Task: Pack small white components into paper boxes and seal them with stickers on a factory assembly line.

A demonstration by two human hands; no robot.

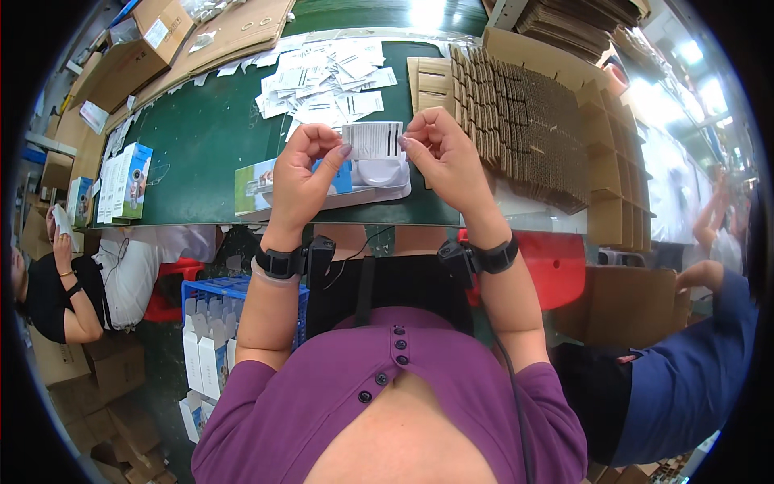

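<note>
Between my two hands is a small white printed card point(372, 140), pinched at its left edge by my left hand point(305, 173). My right hand point(446, 157) is pinched at the card's right edge, thumb against the forefinger. Below the card lies a blue-and-green picture box point(256, 179), partly behind my left hand. A white rounded item point(382, 172) shows at the box's right part, its lower portion within a pale tray-like shape; I cannot make out its kind. Just beyond my hands a loose heap of similar white cards point(322, 79) is spread over the green table point(197, 121).
Folded cardboard dividers point(524, 121) are stacked on the right, beside an opened cardboard grid point(617, 161). Several upright product boxes point(125, 184) stand on the left. A blue crate point(211, 288) with white cartons is below the table. Co-workers sit on both sides, one in a blue sleeve point(685, 355).
</note>
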